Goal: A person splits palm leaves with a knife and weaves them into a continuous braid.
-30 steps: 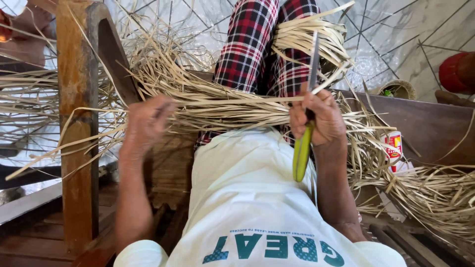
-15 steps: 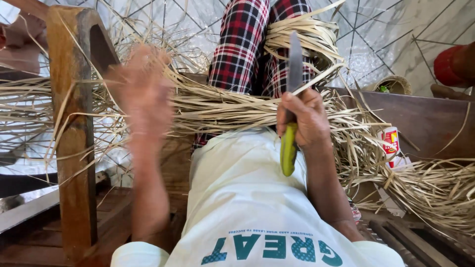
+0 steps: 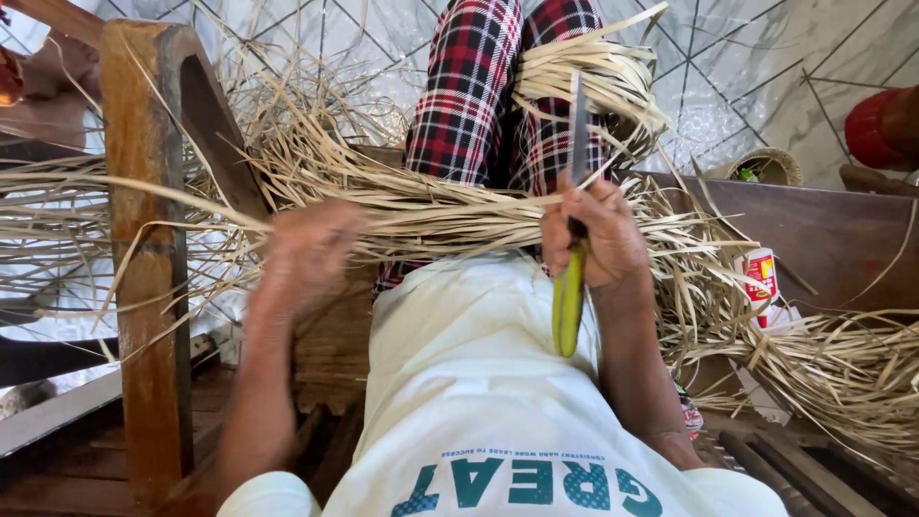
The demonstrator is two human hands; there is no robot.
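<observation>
From the head camera, looking down the person's own body: the right hand (image 3: 592, 237) is closed around a knife (image 3: 572, 230), gripping it where the blade meets the yellow-green handle. The handle hangs down below the fist against the white shirt (image 3: 479, 383), and the dark blade stands upright above the fingers, its tip reaching up in front of the checked red, black and white trousers (image 3: 469, 96).

The left hand (image 3: 308, 251) is blurred. It lies against a thick bundle of dry straw-coloured strips (image 3: 440, 213) that runs across the lap from left to right; its fingers look curled at the strips, but the blur hides whether they close on them. The right fist also presses against the bundle, and a few strips cross in front of the blade.

More strips loop in a coil (image 3: 598, 77) over the right knee, just behind the blade. Loose strips spread out to the left past a wooden post (image 3: 144, 249) that stands upright beside the left arm, and a large heap of them (image 3: 833, 364) lies to the right, on and below a dark wooden bench (image 3: 814, 230). A small red and white can (image 3: 761, 273) stands among the strips at the bench's edge. Farther back on the right sit a small woven basket (image 3: 766, 165) and a red rounded object (image 3: 876, 129). The floor (image 3: 708, 86) beyond the knees is pale tile set in a diamond pattern.
</observation>
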